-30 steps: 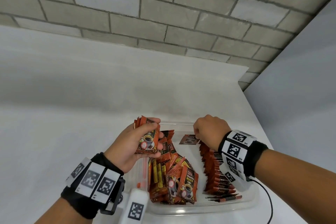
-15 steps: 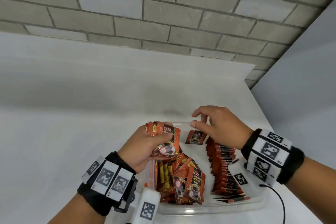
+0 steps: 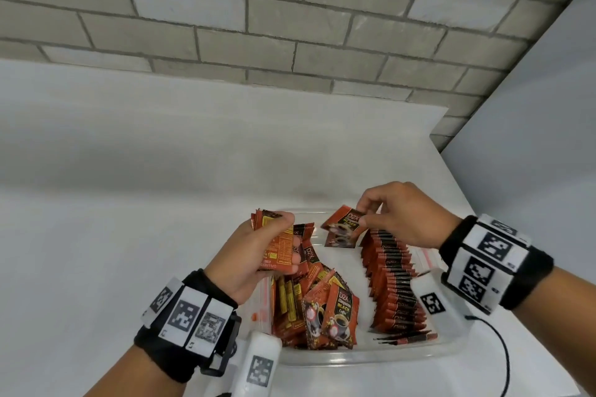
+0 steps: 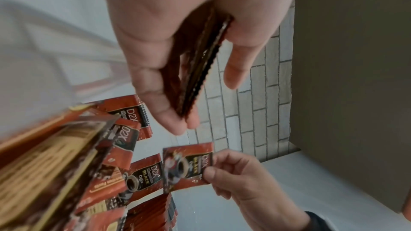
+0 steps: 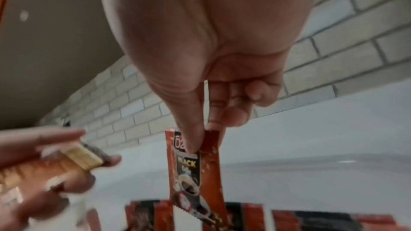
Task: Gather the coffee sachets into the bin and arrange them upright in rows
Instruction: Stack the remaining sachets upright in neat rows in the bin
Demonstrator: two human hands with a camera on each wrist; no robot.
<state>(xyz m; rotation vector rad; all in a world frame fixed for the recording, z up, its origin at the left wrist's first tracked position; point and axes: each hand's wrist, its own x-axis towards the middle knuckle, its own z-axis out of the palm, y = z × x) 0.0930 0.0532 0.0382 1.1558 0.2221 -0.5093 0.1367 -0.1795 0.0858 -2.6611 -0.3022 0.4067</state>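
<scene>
A clear plastic bin (image 3: pixel 371 356) sits on the white table and holds red-and-black coffee sachets. Along its right side a row of sachets (image 3: pixel 392 277) stands upright. A loose heap of sachets (image 3: pixel 325 309) fills its left side. My left hand (image 3: pixel 258 251) grips a small stack of sachets (image 3: pixel 275 243) above the bin's left edge; that stack (image 4: pixel 195 69) shows edge-on in the left wrist view. My right hand (image 3: pixel 396 216) pinches a single sachet (image 3: pixel 343 226) by its top, over the far end of the bin, also seen as the sachet (image 5: pixel 195 168) hanging from thumb and finger. Another sachet (image 3: pixel 342 240) lies flat beneath it.
The white table (image 3: pixel 129 251) spreads to the left and behind the bin. A brick wall (image 3: pixel 290 26) runs along the back, and a grey panel (image 3: pixel 532 122) closes the right side. A black cable (image 3: pixel 503 361) trails from my right wrist past the bin's near right corner.
My right hand left the upright row, moved to the bin's far end and now holds one sachet lifted off the floor. My left hand kept its stack and shifted slightly.
</scene>
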